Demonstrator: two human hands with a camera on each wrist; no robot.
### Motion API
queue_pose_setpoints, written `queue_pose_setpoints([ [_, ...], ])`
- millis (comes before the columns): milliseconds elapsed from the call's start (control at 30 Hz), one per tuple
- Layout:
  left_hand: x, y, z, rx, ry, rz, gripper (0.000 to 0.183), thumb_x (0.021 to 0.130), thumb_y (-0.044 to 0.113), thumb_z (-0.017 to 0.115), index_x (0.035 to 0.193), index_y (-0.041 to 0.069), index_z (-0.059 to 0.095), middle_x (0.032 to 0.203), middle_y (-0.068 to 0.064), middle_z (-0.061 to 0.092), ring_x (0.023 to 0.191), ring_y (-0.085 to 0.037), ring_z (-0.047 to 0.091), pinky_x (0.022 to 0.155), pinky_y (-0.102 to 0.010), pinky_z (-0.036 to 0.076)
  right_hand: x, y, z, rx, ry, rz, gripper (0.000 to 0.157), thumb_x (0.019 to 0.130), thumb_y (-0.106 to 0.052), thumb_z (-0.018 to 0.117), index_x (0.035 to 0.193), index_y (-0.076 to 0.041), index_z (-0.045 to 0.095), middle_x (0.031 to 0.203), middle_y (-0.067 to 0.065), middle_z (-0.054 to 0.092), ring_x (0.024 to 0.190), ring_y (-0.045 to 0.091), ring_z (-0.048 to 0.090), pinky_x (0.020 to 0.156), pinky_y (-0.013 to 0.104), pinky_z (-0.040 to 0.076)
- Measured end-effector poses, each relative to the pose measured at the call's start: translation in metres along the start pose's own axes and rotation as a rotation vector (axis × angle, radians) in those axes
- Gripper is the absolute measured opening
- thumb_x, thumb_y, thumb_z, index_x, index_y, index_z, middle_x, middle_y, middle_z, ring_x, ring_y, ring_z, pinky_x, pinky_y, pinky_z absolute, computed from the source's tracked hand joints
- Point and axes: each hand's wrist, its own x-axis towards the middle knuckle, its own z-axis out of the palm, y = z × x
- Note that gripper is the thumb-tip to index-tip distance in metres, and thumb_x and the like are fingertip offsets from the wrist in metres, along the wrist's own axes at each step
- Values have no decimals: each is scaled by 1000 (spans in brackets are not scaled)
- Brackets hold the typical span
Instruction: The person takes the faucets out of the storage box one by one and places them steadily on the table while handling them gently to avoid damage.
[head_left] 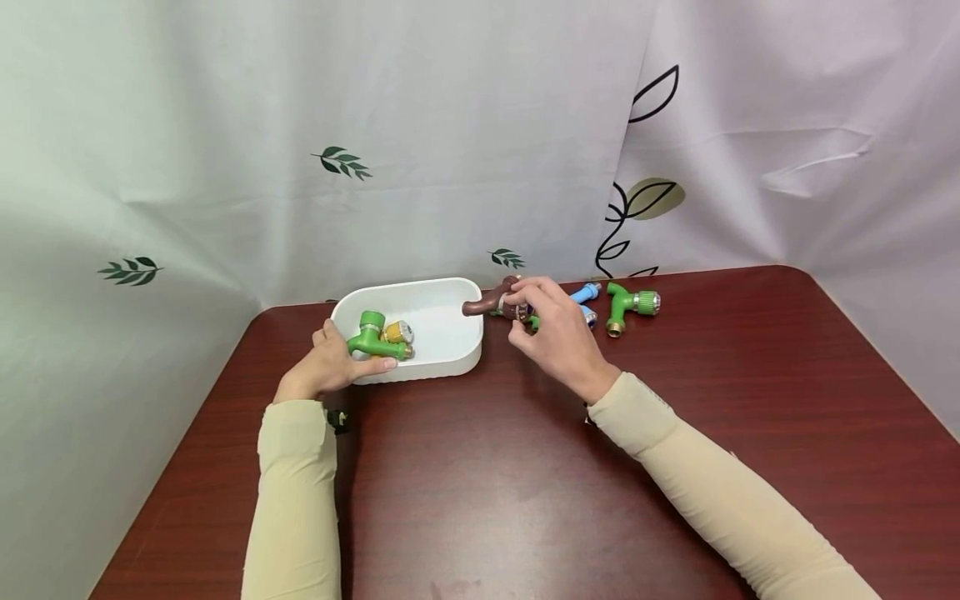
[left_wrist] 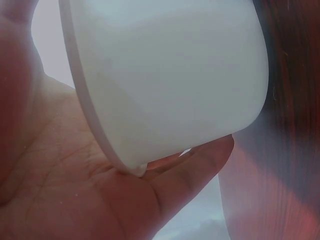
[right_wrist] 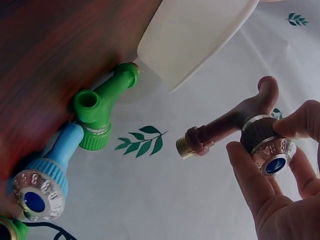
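Observation:
A white oblong plastic basin (head_left: 442, 333) stands on the table, and my left hand (head_left: 326, 362) grips its left end, thumb at the front rim. The left wrist view shows the basin's wall (left_wrist: 170, 75) between the thumb side and fingers. Inside lie a green tap (head_left: 369, 340) and a yellow-knobbed tap (head_left: 397, 332), partly hidden under it. My right hand (head_left: 558, 342) pinches a brown tap (head_left: 483, 304) by its ribbed knob, the spout over the basin's right rim. In the right wrist view the brown tap (right_wrist: 225, 122) hangs clear of the table, its brass thread showing.
Right of the basin lie a blue tap (right_wrist: 62, 150) and a green tap (right_wrist: 102, 107), partly behind my right hand in the head view. Another green tap (head_left: 621, 308) lies farther right on the dark red table (head_left: 480, 483). A leaf-printed white curtain (head_left: 420, 167) hangs behind.

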Motion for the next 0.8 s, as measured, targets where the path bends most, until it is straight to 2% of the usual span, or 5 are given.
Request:
queue_pose_setpoints([
  [233, 0, 0, 1, -4, -3, -1, 145, 79, 69, 72, 144, -22, -20, 147, -47, 7, 132, -56, 33, 110, -60, 32, -5, 5, -4, 6, -18, 10, 27, 74, 8, 66, 99, -1, 69, 114, 13, 64, 104, 25, 64, 76, 33, 51],
  [567, 1, 2, -2, 12, -3, -7, 146, 79, 71, 71, 143, -22, -21, 147, -48, 5, 132, -57, 34, 110, -60, 32, -5, 14, -9, -16, -104, 47, 23, 74, 8, 65, 95, -4, 64, 110, 11, 62, 104, 24, 62, 80, 35, 52],
  [800, 0, 0, -1, -2, 0, -7, 145, 79, 70, 72, 144, -21, -21, 147, -47, 6, 132, -56, 33, 110, -59, 32, -6, 15, -9, -30, -149, 56, 24, 75, 9, 64, 94, -5, 62, 107, 9, 62, 92, 21, 62, 73, 33, 52],
])
